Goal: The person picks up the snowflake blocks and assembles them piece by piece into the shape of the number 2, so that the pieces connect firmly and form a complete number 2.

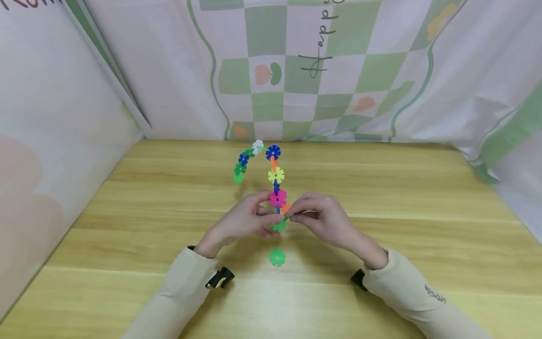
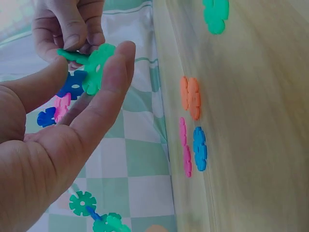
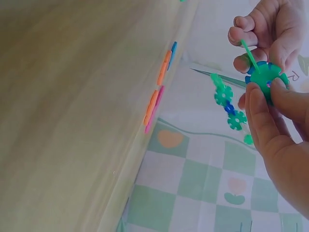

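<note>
A chain of toothed plastic snowflake discs [image 1: 276, 175] in yellow, blue, pink, green, white and orange curves into a hook above the table. My left hand [image 1: 247, 217] holds its near end, with thumb and fingers about a light green disc [image 2: 99, 67]. From the other side, my right hand [image 1: 323, 219] pinches a darker green disc [image 3: 264, 77] between thumb and fingers. This disc meets the light green one at an angle; whether the slots are fully locked is hidden by the fingers. The chain's far end [image 3: 223, 95] hangs free.
One loose light green disc [image 1: 277, 257] lies on the wooden table [image 1: 127, 235] near me. Several loose orange discs [image 2: 193, 98], pink discs [image 2: 185, 147] and blue discs [image 2: 199, 149] lie beneath the hands. A checkered curtain [image 1: 305, 70] borders the table's back edge.
</note>
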Available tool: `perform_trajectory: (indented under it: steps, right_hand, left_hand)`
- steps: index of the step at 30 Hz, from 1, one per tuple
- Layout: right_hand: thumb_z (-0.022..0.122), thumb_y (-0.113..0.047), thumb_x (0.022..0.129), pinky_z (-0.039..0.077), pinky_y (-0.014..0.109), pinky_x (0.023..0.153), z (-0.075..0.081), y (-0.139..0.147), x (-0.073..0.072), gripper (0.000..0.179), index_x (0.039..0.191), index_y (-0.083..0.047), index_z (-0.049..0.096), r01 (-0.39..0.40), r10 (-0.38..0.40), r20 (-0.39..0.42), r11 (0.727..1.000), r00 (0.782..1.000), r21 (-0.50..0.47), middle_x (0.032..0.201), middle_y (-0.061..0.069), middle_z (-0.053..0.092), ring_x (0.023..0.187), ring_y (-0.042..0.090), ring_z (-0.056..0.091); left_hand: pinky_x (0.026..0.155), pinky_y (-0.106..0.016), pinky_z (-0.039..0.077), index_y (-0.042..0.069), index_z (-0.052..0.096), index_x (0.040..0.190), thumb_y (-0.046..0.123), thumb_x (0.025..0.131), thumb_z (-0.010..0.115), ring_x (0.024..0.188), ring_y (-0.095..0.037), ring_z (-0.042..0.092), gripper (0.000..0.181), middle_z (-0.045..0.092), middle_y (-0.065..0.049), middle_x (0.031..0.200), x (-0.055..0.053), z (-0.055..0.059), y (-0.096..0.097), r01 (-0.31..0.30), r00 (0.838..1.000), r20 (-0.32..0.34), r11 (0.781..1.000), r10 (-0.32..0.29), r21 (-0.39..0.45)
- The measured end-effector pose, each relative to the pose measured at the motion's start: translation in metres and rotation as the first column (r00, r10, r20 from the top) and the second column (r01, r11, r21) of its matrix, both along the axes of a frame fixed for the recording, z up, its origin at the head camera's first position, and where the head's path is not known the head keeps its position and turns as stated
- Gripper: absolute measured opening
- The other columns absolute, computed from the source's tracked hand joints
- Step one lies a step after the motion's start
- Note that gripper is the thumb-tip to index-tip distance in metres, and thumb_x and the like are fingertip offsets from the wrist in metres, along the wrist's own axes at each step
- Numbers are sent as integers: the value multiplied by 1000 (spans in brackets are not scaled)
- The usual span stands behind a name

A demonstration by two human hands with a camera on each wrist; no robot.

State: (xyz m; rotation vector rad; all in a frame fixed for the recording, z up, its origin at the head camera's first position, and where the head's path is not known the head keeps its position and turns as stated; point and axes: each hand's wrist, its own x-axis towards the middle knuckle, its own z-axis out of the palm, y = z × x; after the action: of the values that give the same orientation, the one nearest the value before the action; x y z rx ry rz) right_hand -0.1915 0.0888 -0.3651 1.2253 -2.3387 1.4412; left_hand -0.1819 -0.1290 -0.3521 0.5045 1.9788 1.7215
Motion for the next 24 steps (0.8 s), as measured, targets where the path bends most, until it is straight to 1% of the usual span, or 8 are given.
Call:
perform_trajectory:
  steps: [3,7,11,17,19,24]
  right_hand:
    - [68,15,79,56,25,71,1,0,0,19,86,-3,73,-15,15,-4,1000,1000,-4,87,7,69,80,24,69]
    - [68,15,79,56,25,71,1,0,0,20,86,-4,73,-25,25,-17,1000,1000,-4,88,7,70,81,25,68]
    - [69,15,79,56,25,70,1,0,0,20,86,-3,74,-17,17,-29,1000,999,0,88,7,70,81,25,69]
    - [69,16,78,56,26,70,1,1,-1,19,86,-1,73,-1,1,-50,1000,999,-4,87,7,70,79,24,69]
    - [69,16,77,57,26,70,0,0,-1,18,86,0,73,-1,0,-60,1000,998,-8,87,7,70,79,23,69]
    - [70,16,77,57,26,68,0,0,-2,18,85,0,73,4,-4,-103,1000,995,-4,86,7,71,78,22,69]
  left_hand:
    - [77,-46,55,-2,46,135,4,96,57,96,-39,67,41,64,-27,112,0,-1,1,-12,1000,7,1000,12,-7]
    - [78,-47,55,-3,58,120,4,95,59,100,-37,66,27,64,-27,114,0,-1,2,-4,1000,-13,1000,4,-22]
    - [78,-47,55,-3,60,118,2,94,60,100,-37,66,25,64,-27,114,0,-1,2,-2,1000,-28,1000,1,-16]
    - [77,-47,55,-3,59,120,-4,90,63,94,-36,68,31,67,-21,106,0,-1,2,-9,999,-31,1000,9,-4]
    - [77,-45,56,-3,58,123,-8,87,64,91,-37,68,36,69,-21,101,0,-1,2,-11,999,-37,1000,11,-13]
    - [74,-41,57,-2,56,127,-14,83,64,87,-39,68,46,70,-22,97,1,-1,3,-31,998,-54,999,29,-33]
